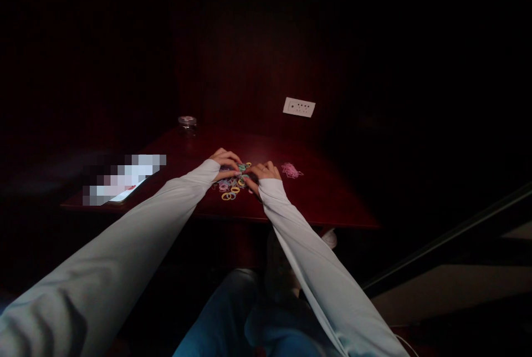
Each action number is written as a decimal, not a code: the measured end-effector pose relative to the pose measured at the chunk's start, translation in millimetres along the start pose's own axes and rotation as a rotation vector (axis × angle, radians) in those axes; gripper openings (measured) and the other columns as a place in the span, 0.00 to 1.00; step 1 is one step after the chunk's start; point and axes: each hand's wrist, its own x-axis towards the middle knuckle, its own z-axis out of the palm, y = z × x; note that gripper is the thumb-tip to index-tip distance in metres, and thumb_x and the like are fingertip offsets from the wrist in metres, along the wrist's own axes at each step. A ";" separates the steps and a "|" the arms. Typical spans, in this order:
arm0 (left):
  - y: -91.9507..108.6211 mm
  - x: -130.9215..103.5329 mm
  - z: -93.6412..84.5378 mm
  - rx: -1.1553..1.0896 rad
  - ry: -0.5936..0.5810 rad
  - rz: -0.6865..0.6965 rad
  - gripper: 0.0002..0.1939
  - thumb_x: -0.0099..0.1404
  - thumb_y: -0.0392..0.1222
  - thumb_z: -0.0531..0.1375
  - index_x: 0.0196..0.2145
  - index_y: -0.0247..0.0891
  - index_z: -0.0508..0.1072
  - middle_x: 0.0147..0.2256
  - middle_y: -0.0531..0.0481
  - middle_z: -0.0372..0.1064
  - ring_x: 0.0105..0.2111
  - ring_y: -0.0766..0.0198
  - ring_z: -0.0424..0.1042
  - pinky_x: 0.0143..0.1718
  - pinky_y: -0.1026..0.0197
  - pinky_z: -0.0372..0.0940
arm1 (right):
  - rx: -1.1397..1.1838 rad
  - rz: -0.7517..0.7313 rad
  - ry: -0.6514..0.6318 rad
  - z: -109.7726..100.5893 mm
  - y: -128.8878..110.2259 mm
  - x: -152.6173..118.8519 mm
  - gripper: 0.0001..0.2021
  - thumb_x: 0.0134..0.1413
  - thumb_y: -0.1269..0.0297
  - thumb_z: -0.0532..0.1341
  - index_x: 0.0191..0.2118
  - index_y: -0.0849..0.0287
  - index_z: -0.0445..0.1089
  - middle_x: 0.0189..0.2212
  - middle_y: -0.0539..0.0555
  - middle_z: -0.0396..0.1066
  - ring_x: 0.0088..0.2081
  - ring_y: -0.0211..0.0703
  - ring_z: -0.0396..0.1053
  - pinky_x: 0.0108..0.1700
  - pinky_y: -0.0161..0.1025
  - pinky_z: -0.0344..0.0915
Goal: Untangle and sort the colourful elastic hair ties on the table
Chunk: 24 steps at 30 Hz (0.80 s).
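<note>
1. From the head view, I am reaching both arms out over a dark red bench [316,202], and my left hand [225,161] and right hand [266,172] are meeting above a loose heap of small coloured rubber bands [231,186].
2. My fingers are curling narrow and pinching a few bands between the two hands; whether they are fully closed I cannot tell, as the hands are small and dim.
3. A separate pink clump of bands [291,171] is lying just to the right, and a small jar [187,123] is standing well back on the left.
4. I am judging that a stretched band could snap off my fingers and scatter the heap, and the poor light could make me grab the wrong colour.
</note>
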 end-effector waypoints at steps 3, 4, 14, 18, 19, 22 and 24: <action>1.9 0.0 0.4 0.006 0.001 0.000 0.17 0.67 0.58 0.62 0.32 0.45 0.81 0.44 0.48 0.78 0.42 0.57 0.68 0.50 0.51 0.60 | 0.010 -0.021 -0.016 1.3 -0.8 2.2 0.11 0.65 0.54 0.61 0.45 0.51 0.79 0.45 0.54 0.77 0.51 0.51 0.60 0.50 0.44 0.56; 2.5 0.0 0.6 0.010 -0.001 -0.006 0.17 0.67 0.58 0.62 0.32 0.45 0.81 0.44 0.48 0.78 0.42 0.57 0.68 0.50 0.50 0.60 | 0.015 -0.017 -0.013 2.0 -1.1 2.9 0.11 0.65 0.54 0.61 0.44 0.51 0.79 0.45 0.54 0.77 0.50 0.50 0.60 0.50 0.44 0.55; -6.1 -0.9 -11.2 0.156 0.213 -0.148 0.14 0.70 0.49 0.56 0.34 0.43 0.78 0.42 0.48 0.78 0.42 0.56 0.69 0.49 0.50 0.62 | 0.024 0.521 0.271 -20.1 41.9 -1.8 0.12 0.64 0.56 0.60 0.38 0.54 0.80 0.40 0.55 0.77 0.47 0.49 0.60 0.49 0.45 0.51; -5.3 -2.7 -18.0 0.191 0.241 -0.174 0.16 0.72 0.49 0.53 0.33 0.42 0.77 0.42 0.48 0.77 0.41 0.57 0.69 0.48 0.52 0.62 | -0.062 0.784 0.321 -35.2 66.6 -12.5 0.12 0.63 0.58 0.60 0.37 0.55 0.80 0.45 0.56 0.77 0.52 0.53 0.58 0.51 0.49 0.48; -3.1 -3.2 -18.6 0.198 0.256 -0.183 0.17 0.73 0.49 0.52 0.33 0.42 0.77 0.42 0.48 0.76 0.41 0.57 0.69 0.48 0.52 0.62 | -0.089 0.805 0.296 -37.3 68.8 -13.8 0.11 0.63 0.58 0.60 0.37 0.54 0.80 0.47 0.56 0.77 0.52 0.54 0.57 0.51 0.50 0.47; 4.5 -4.3 -18.9 0.210 0.266 -0.197 0.17 0.74 0.48 0.52 0.33 0.42 0.76 0.42 0.49 0.76 0.41 0.57 0.68 0.49 0.53 0.62 | -0.158 0.834 0.201 -40.7 68.7 -13.5 0.10 0.61 0.58 0.62 0.37 0.53 0.81 0.49 0.54 0.76 0.53 0.54 0.57 0.52 0.51 0.46; 7.7 -4.7 -18.8 0.208 0.248 -0.200 0.16 0.73 0.48 0.52 0.33 0.42 0.76 0.41 0.49 0.76 0.41 0.57 0.68 0.50 0.53 0.61 | -0.180 0.838 0.170 -41.8 67.2 -11.6 0.10 0.61 0.58 0.62 0.37 0.53 0.80 0.49 0.55 0.76 0.53 0.55 0.57 0.53 0.52 0.46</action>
